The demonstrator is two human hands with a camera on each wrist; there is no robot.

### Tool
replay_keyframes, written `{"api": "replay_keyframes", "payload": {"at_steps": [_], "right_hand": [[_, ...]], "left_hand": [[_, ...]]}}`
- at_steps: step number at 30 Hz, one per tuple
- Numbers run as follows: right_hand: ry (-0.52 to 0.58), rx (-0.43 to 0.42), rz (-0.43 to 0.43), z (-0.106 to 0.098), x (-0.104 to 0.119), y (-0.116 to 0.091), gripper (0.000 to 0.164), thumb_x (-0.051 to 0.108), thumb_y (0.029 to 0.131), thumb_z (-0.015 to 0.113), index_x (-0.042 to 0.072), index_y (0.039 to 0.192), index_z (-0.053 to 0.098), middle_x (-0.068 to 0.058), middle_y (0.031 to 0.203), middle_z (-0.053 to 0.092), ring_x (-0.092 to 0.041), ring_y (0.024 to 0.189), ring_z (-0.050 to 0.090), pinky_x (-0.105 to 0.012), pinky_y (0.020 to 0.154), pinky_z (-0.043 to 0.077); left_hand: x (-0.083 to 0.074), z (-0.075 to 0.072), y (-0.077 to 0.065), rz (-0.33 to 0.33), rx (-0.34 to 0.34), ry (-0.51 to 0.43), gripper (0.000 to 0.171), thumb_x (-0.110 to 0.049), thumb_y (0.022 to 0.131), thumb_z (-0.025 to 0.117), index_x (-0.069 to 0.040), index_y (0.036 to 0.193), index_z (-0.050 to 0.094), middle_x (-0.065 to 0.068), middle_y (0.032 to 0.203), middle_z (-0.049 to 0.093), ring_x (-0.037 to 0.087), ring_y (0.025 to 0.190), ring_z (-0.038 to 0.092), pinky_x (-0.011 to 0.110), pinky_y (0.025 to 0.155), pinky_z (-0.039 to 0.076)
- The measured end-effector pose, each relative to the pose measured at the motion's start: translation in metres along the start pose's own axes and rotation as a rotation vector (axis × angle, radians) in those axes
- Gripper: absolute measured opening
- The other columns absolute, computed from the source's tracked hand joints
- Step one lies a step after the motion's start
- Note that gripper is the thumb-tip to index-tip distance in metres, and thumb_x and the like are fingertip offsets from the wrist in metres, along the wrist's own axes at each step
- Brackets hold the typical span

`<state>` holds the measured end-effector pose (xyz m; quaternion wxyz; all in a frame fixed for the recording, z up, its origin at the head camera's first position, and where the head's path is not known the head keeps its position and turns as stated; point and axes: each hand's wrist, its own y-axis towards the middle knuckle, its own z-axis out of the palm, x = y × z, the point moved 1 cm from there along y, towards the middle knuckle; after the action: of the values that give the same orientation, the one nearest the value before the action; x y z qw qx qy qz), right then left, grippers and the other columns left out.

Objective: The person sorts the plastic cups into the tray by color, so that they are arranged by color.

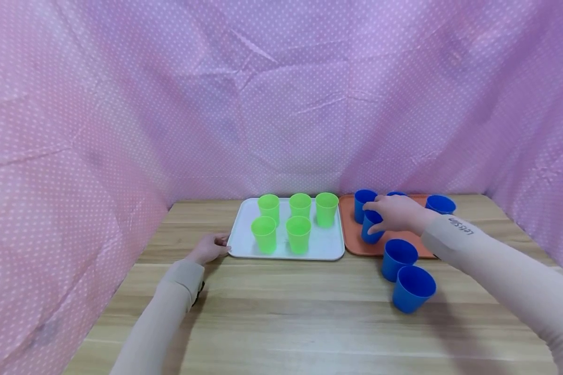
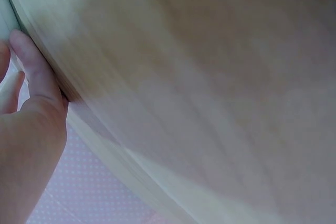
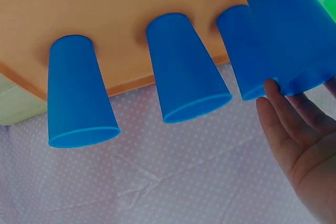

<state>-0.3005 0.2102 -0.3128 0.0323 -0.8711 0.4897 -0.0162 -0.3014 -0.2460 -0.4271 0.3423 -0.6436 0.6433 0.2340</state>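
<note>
My right hand [image 1: 396, 212] holds a blue cup [image 1: 371, 232] near its rim. This cup is upright at the front left of the orange tray [image 1: 354, 242]; whether its base touches the tray cannot be told. In the right wrist view, fingertips [image 3: 271, 88] lie against the held cup [image 3: 294, 35]. My left hand [image 1: 208, 248] touches the left edge of the white tray [image 1: 320, 251], its thumb [image 2: 34, 64] extended along the edge in the left wrist view. Several green cups [image 1: 298, 235] stand upright on the white tray in two rows.
More blue cups stand along the back of the orange tray, one at its left [image 1: 359, 205] and one at its right [image 1: 440, 204]. Two blue cups, the nearer one [image 1: 413, 291] and another [image 1: 398, 263], stand in front. A dotted curtain [image 1: 286, 104] hangs behind the wooden table [image 1: 281, 312].
</note>
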Motion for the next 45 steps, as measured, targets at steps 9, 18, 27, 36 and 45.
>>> {"api": "replay_keyframes", "payload": {"at_steps": [9, 18, 27, 36, 45], "right_hand": [[0.006, 0.04, -0.027, 0.011, 0.002, 0.002, 0.06, 0.039, 0.082, 0.071, 0.006, 0.13, 0.056, -0.028, 0.129, 0.053, -0.044, 0.115, 0.054, -0.058, 0.09, 0.046], [0.007, 0.058, -0.013, 0.017, 0.001, 0.001, 0.062, 0.04, 0.083, 0.07, 0.006, 0.133, 0.054, -0.027, 0.132, 0.051, -0.045, 0.12, 0.049, -0.062, 0.092, 0.042], [0.032, 0.057, -0.011, 0.019, 0.002, 0.0, 0.06, 0.04, 0.084, 0.068, 0.008, 0.133, 0.054, -0.027, 0.132, 0.051, -0.044, 0.118, 0.051, -0.057, 0.091, 0.045], [0.045, 0.047, 0.008, 0.02, 0.003, -0.005, 0.062, 0.043, 0.082, 0.07, 0.009, 0.132, 0.055, -0.026, 0.131, 0.052, -0.043, 0.119, 0.05, -0.056, 0.091, 0.046], [0.048, -0.012, -0.03, 0.012, 0.005, -0.009, 0.062, 0.044, 0.083, 0.069, 0.008, 0.132, 0.055, -0.023, 0.126, 0.057, -0.038, 0.11, 0.057, -0.053, 0.086, 0.05]], "left_hand": [[0.0, 0.002, -0.007, -0.023, 0.004, -0.022, 0.05, -0.002, 0.087, 0.062, 0.003, 0.135, 0.048, 0.006, 0.089, 0.053, 0.013, 0.081, 0.048, 0.017, 0.066, 0.042], [-0.002, 0.003, -0.009, -0.027, -0.012, 0.0, 0.05, -0.003, 0.087, 0.063, 0.003, 0.134, 0.049, 0.009, 0.091, 0.056, 0.016, 0.084, 0.05, 0.019, 0.068, 0.041], [-0.005, 0.002, -0.01, 0.003, -0.008, 0.006, 0.05, -0.002, 0.086, 0.063, 0.004, 0.134, 0.048, 0.011, 0.091, 0.058, 0.017, 0.081, 0.051, 0.02, 0.067, 0.042], [-0.009, 0.003, -0.013, 0.0, 0.002, -0.002, 0.051, -0.002, 0.087, 0.062, 0.004, 0.135, 0.047, 0.011, 0.093, 0.057, 0.016, 0.083, 0.05, 0.018, 0.067, 0.042], [-0.006, 0.002, -0.015, -0.026, -0.003, 0.0, 0.051, -0.002, 0.087, 0.062, 0.003, 0.136, 0.047, 0.012, 0.095, 0.058, 0.018, 0.085, 0.051, 0.02, 0.069, 0.042]]}}
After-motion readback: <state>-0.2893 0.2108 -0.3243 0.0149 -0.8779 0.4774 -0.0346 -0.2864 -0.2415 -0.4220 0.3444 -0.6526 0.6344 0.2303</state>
